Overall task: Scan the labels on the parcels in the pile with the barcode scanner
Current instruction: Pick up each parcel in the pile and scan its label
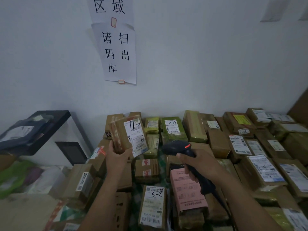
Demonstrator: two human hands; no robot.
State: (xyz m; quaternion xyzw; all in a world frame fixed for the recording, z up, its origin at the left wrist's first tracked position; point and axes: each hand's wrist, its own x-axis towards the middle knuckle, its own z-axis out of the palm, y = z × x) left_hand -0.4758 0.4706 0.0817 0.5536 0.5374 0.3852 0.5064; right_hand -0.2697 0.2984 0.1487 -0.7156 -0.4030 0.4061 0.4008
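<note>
The pile of parcels [218, 144] spreads below the white wall. It is mostly brown taped cartons packed edge to edge, many with white labels facing up. Lifted clear of it, left of centre, is one small carton [121, 134], held upright and slightly tilted with its label [135, 135] turned toward the scanner.

The left hand [116, 155] grips the carton from beneath. Its fingers curl round the lower left edge and the thumb lies on the front face, leaving the print uncovered. Judging by this one-handed hold, the carton is probably light. Its cardboard walls look stiff enough for a firm pinch, though the glossy tape could be slippery. The bottom edge or the sides seem the best places to hold it, away from the label.

The black barcode scanner [176, 147], with a red light on its head, sits just right of the carton and points toward the label. The right hand [200, 165] is wrapped closely round its handle.

The label's lower corner hangs loose past the carton's edge, so it may need flattening. The barcode [140, 146] lies near its bottom.
</note>
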